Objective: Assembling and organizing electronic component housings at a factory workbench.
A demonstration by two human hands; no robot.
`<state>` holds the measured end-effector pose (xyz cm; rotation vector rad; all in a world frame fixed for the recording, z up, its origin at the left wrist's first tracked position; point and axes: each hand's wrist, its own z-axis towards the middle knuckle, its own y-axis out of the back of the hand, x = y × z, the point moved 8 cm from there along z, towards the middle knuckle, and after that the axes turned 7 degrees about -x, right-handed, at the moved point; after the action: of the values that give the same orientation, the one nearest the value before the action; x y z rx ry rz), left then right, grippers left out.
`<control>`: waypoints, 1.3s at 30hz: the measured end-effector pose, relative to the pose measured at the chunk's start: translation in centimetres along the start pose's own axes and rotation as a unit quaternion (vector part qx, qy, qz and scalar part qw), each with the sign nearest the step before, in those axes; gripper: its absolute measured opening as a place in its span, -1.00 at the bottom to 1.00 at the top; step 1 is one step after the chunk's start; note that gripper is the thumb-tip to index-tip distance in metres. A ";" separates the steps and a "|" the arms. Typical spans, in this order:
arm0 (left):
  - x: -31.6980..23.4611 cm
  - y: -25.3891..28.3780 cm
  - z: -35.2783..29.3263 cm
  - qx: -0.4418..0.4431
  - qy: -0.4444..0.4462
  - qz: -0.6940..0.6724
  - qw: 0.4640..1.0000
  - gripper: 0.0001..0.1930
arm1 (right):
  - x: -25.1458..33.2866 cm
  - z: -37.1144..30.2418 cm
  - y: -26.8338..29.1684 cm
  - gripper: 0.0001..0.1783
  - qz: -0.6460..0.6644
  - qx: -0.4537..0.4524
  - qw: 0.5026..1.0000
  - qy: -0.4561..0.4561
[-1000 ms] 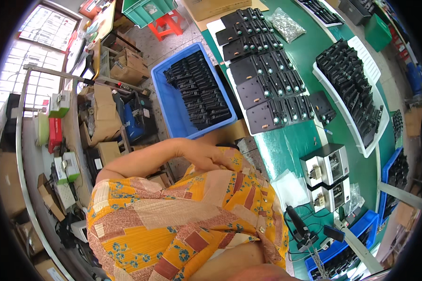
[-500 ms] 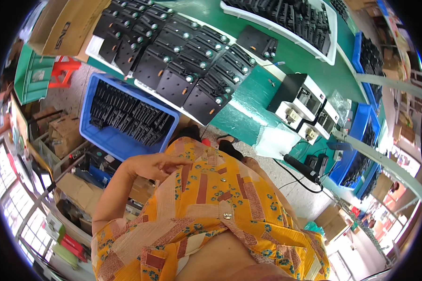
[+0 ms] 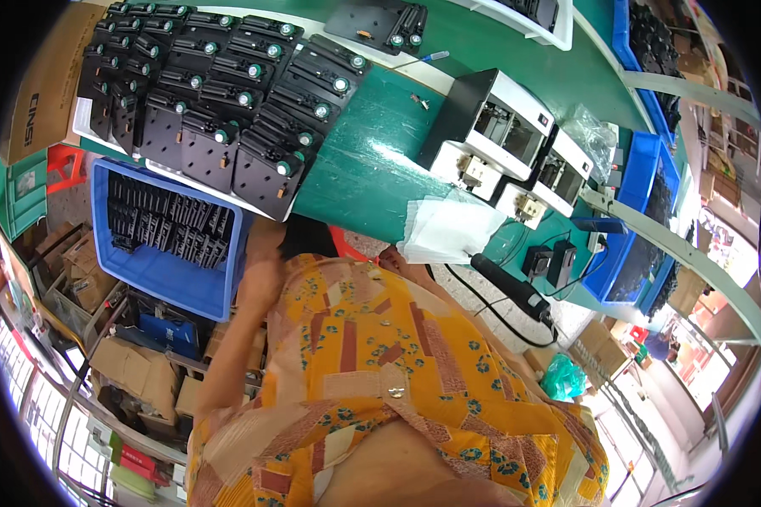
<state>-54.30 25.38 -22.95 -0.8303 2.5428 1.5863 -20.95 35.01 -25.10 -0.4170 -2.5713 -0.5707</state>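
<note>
Parts (image 3: pixel 169 221), black, in blue bin (image 3: pixel 162 279) just beside left grip (image 3: pixel 263 272)

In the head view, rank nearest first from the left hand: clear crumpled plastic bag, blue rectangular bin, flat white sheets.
From the left hand:
1. Blue rectangular bin, just left
2. Flat white sheets, rightward
3. Clear crumpled plastic bag, farther right

The worktop (image 3: pixel 359 173) looks smooth and glossy. The sheets (image 3: pixel 448 230) at its near edge look like paper. The bin (image 3: pixel 156 283) is of smooth plastic, the shirt (image 3: pixel 431 359) of cloth.
</note>
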 end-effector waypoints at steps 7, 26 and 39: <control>-15.8 -13.0 9.4 -0.008 -0.243 0.022 0.970 -0.76 | -3.3 -1.8 -1.2 -0.60 0.034 -0.099 0.995 0.003; -34.7 -28.4 32.1 0.155 -0.351 -0.074 0.920 -0.69 | -19.5 -6.2 -1.7 -0.19 -0.124 -0.193 0.955 -0.190; -18.1 -18.0 28.1 0.267 -0.179 0.017 0.947 -0.64 | -21.7 -2.3 0.1 -0.26 -0.215 -0.331 0.907 -0.151</control>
<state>-37.59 50.55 -45.91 -0.3956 2.5165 0.8622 -1.74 29.95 -34.14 -0.1466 -2.7075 -1.6772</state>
